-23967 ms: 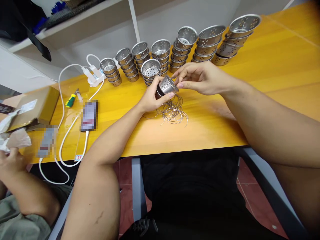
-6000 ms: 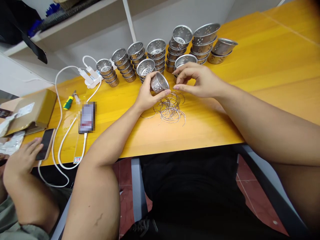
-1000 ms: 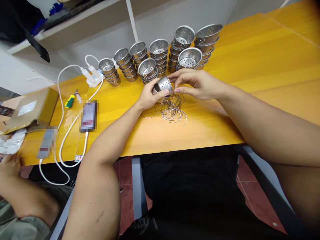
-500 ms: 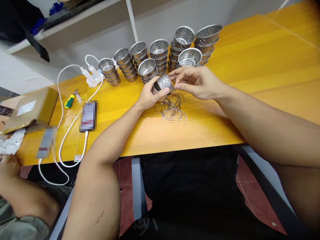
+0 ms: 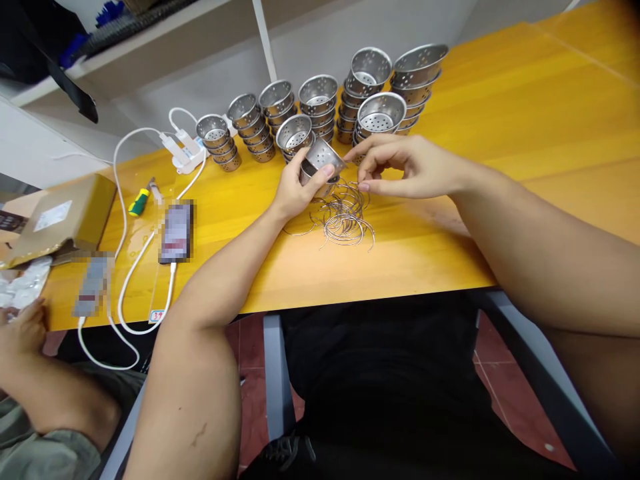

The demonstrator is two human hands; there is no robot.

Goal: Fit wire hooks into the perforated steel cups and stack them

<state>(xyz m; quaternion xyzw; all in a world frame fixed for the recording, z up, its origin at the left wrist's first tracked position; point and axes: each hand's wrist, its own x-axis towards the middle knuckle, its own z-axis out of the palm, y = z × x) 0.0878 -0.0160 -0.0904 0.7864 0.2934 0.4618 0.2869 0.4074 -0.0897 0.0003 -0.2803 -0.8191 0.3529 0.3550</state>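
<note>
Rings: a loose pile of thin wire rings [image 5: 343, 217] is seen on the yellow table [image 5: 500, 173], nearest the seated person; the wire is judged light and springy, apt to tangle, and best pinched one loop at a time.
Left hand: the left hand [image 5: 295, 190] is closed around a small perforated steel cup [image 5: 320, 160], held tilted just above the rings, thumb on the wall and fingers beneath.
Cup: it is judged light, stiff and smooth, so liable to slip; a hold across wall and rim is favoured, away from the holes.
Right hand: the right hand [image 5: 400, 167] is held just beside the cup, thumb and forefinger pinched together over the rings; whether a ring is caught between them cannot be told.
Stacks: more cups [image 5: 320, 107] are stacked in rows behind the hands, toward the wall.
Left side: a screwdriver [image 5: 140, 199], a white cable [image 5: 125, 220] and a box [image 5: 65, 217] are laid out; another person's hand [image 5: 23, 330] is seen at the edge.
Change: half a second ago the right fingers were at the cup's rim; they are now drawn off it and lowered toward the rings, while the cup is raised slightly and tipped further.
</note>
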